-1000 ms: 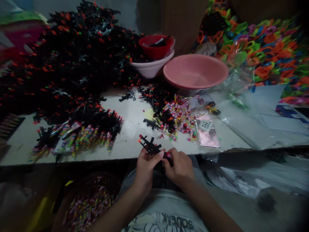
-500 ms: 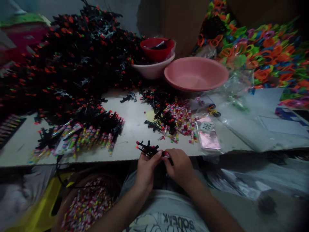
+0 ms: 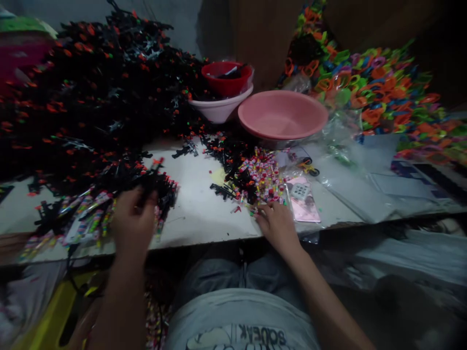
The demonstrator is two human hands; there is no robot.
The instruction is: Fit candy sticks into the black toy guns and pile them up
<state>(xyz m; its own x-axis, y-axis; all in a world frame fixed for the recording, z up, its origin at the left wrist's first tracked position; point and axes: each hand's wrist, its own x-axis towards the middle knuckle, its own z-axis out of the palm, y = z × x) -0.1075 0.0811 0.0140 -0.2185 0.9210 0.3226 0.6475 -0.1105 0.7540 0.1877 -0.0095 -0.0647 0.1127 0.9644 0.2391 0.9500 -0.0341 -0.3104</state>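
Observation:
My left hand (image 3: 134, 216) is over the row of black toy guns with candy-filled tubes (image 3: 95, 214) at the table's left. Its fingers are closed round a black toy gun (image 3: 155, 176) with an orange tip, blurred by motion. My right hand (image 3: 276, 224) rests at the near edge of the heap of small candy tubes (image 3: 260, 170), fingertips pinched on a small colourful tube (image 3: 252, 212). Loose black toy guns (image 3: 223, 190) lie just left of that heap.
A huge pile of black toy guns (image 3: 98, 97) fills the back left. Behind the candy heap stand a pink basin (image 3: 282, 116) and a red bowl (image 3: 226, 86). A pink packet (image 3: 304, 201) lies right of my right hand. Colourful plastic pieces (image 3: 383, 97) are heaped at the back right.
My hands have parted. The left one has moved left with the toy gun to the row; the right one has moved to the candy heap and pinched a tube. The view has shifted slightly.

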